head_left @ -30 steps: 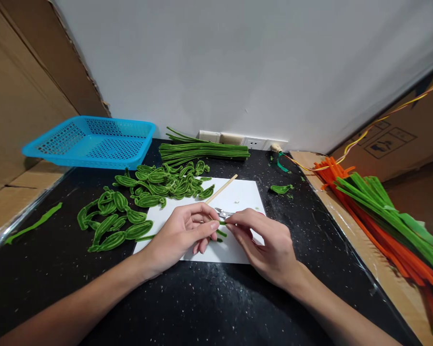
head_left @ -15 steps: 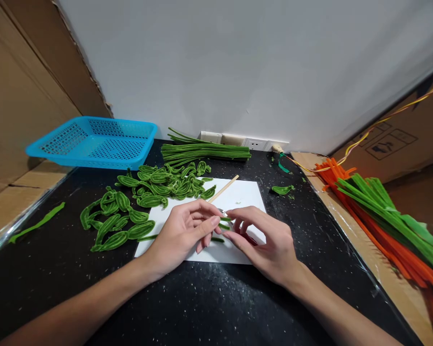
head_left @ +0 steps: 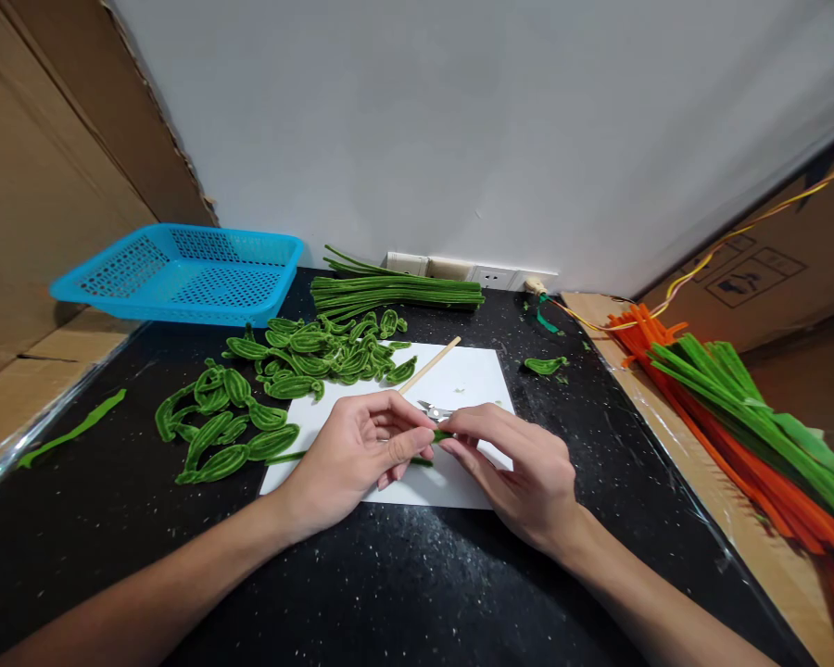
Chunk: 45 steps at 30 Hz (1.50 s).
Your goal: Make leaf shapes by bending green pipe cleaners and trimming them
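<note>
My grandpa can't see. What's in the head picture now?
Two hands pinch a small green fuzzy piece above white paper on a black table. Green leaf shapes lie nearby, with a blue basket behind.

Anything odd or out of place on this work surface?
One green leaf shape lies alone right of the white sheet, apart from the leaf pile. A ragged green strip sits by itself at far left. Small scraps dot the sheet. Nothing looks spilled.

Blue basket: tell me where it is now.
The basket sits at the head view's upper left, against the wall, behind the leaf pile.
</note>
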### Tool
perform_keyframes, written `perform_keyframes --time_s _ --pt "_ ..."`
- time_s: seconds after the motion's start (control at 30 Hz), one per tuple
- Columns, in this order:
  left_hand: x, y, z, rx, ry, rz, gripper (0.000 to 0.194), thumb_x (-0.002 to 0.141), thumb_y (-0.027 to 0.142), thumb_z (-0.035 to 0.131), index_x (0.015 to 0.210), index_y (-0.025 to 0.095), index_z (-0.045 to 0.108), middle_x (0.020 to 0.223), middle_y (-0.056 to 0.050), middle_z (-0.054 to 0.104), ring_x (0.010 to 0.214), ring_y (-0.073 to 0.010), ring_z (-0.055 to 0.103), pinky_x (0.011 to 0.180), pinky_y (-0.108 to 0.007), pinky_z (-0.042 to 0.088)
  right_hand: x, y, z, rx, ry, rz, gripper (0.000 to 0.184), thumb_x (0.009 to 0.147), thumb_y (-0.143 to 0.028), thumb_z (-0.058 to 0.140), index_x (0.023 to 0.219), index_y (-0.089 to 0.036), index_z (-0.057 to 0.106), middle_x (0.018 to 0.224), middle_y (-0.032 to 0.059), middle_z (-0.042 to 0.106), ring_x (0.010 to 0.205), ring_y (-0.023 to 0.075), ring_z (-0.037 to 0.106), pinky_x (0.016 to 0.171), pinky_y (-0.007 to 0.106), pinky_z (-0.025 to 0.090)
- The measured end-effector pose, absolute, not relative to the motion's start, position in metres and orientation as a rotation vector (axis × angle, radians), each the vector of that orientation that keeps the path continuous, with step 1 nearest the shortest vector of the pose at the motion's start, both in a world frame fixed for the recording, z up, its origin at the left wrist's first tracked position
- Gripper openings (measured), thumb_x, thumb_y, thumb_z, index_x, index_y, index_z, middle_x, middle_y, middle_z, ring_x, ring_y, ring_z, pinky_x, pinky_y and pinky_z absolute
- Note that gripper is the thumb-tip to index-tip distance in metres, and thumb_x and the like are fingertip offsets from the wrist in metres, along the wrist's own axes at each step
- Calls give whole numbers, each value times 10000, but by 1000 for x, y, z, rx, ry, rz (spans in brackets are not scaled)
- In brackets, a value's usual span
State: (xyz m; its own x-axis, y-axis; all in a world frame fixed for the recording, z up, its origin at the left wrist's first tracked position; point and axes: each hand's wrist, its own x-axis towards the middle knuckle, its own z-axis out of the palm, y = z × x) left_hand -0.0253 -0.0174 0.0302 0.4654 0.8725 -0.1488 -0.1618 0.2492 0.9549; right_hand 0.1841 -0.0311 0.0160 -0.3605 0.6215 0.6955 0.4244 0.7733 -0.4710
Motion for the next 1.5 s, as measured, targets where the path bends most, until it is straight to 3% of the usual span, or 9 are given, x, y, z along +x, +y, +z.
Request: perform_keyframes --time_s 0.3,0.5,1.0,1.5 --pt "-24 -19 31 1122 808 887 297 843 293 867 1062 116 771 729 -35 728 543 -100 636 455 -170 518 184 -33 20 -892 -1905 463 123 990 -90 643 1056 -168 712 901 50 754 753 140 682 659 277 566" --pt "-24 -18 34 1186 862 932 335 864 343 849 1073 89 785 636 -38 729 447 -89 597 446 -181 511 185 -33 19 -946 -1775 663 110 977 -130 685 1043 -197 741 919 20 753 748 118 663 661 244 557" --pt "-25 -20 32 1259 952 960 246 881 319 812 1021 119 834 610 -41 721 438 -99 570 423 -196 464 185 -33 17 -870 -1974 219 112 958 -116 717 1055 -173 712 859 60 750 710 161 694 608 298 561" --pt "-24 -22 32 1287 1031 965 173 874 302 814 949 155 865 529 -17 671 425 -105 543 400 -197 413 184 -33 17 -857 -1989 180 117 955 -109 705 1003 -201 759 865 57 803 735 182 767 657 296 628"
